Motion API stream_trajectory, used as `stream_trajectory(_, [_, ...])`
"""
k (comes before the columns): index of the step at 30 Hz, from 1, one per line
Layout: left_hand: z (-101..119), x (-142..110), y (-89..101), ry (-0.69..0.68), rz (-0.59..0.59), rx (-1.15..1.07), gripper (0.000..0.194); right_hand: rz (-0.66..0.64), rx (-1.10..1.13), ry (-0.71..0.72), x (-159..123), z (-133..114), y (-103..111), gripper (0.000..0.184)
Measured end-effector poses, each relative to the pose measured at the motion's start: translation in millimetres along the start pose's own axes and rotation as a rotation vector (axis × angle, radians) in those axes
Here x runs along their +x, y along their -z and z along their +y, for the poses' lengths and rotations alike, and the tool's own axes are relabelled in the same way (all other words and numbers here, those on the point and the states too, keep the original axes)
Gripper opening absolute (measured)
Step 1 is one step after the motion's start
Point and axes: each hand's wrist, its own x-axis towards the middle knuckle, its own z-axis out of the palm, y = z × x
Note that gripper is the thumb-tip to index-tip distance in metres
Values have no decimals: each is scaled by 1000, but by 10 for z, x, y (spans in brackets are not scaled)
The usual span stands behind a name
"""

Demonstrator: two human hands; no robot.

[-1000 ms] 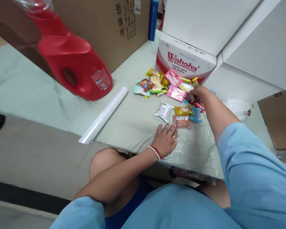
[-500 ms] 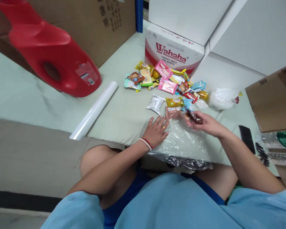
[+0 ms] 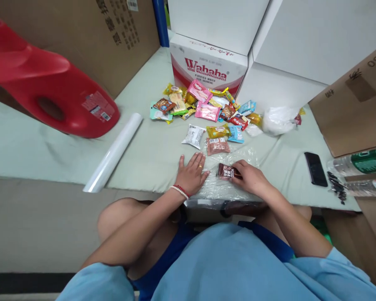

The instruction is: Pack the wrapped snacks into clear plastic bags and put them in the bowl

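My left hand (image 3: 191, 173) lies flat with its fingers spread at the left edge of a clear plastic sheet (image 3: 219, 188). Between the fingers and thumb of my right hand (image 3: 249, 177) is a dark brown snack packet (image 3: 226, 172), low over or resting on the sheet; which of the two I cannot tell. Just beyond the hands sit a reddish-brown packet (image 3: 217, 146), a white packet (image 3: 193, 136), a yellow packet (image 3: 217, 131) and a blue packet (image 3: 236, 133). Behind these spreads a pile of colourful wrapped snacks (image 3: 207, 112).
A roll of plastic film (image 3: 114, 152) and a red jug (image 3: 65, 92) are on the left. At the back stands a Wahaha carton (image 3: 208, 62). To the right are a white plastic bag (image 3: 278, 121), a phone (image 3: 316, 168), plastic bottles (image 3: 357, 163) and a cardboard box (image 3: 354, 104).
My right hand has brought the dark brown packet down and nearer to me over the plastic sheet. The left hand stays flat on it. The camera view has shifted.
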Motion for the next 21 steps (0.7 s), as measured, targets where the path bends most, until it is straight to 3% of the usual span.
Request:
stream_trajectory(5, [-2,-12,16,-7,5,4,60,19,-20,-45,-5,26,-11,58])
stream_trajectory(10, [-14,-39,39,19,12,-1,58,-25,-119,14,75,-83,6,35])
stream_trajectory(16, [-33,-61,15,12,13,-9,60,-5,-77,47,11,34,103,36])
stream_trajectory(21, [-26,-60,16,23,9,-10,60,-6,-39,110,77,-162,44,39])
